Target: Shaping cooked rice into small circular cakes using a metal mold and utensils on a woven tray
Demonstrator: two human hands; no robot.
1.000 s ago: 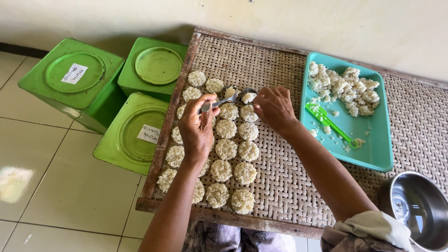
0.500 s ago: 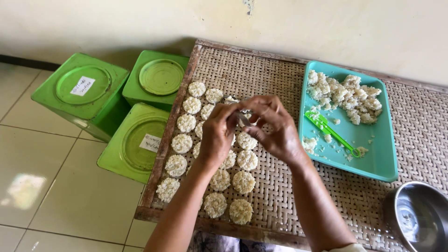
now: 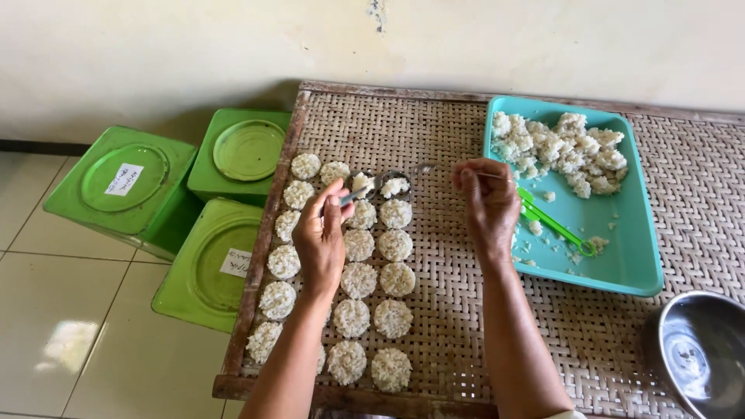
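Observation:
My left hand (image 3: 320,239) is over the rows of round flat rice cakes (image 3: 359,278) on the woven bamboo tray (image 3: 458,326). Its fingers pinch a small metal spoon (image 3: 358,192) whose end lies by the top cakes, next to a freshly shaped one (image 3: 394,186). My right hand (image 3: 489,203) hovers between the cakes and the teal plastic tray (image 3: 621,268). It grips a thin metal utensil (image 3: 434,168) that points left. A heap of cooked white rice (image 3: 563,147) fills the teal tray's far end, and a green plastic tool (image 3: 555,225) lies in it.
Three green square tins (image 3: 128,186) with round lids stand on the tiled floor to the left of the bamboo tray. A steel bowl (image 3: 702,353) sits at the bottom right. A pale wall runs along the back.
My hands, together over the top cakes half a second ago, have come apart. The right hand has moved right, towards the teal tray; the left stays over the cakes.

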